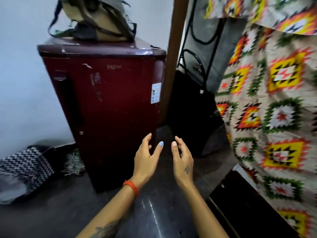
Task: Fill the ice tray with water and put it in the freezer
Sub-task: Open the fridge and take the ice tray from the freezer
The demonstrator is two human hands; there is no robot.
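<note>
Maroon fridge [109,100] (door shut), both hands [145,157] [182,158] empty before it.

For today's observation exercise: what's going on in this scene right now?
A person stands facing a closed maroon fridge with a bag on top. The left hand and right hand are both open and empty, held out low in front of the door. No ice tray is in view, and the door has not been opened.
</note>
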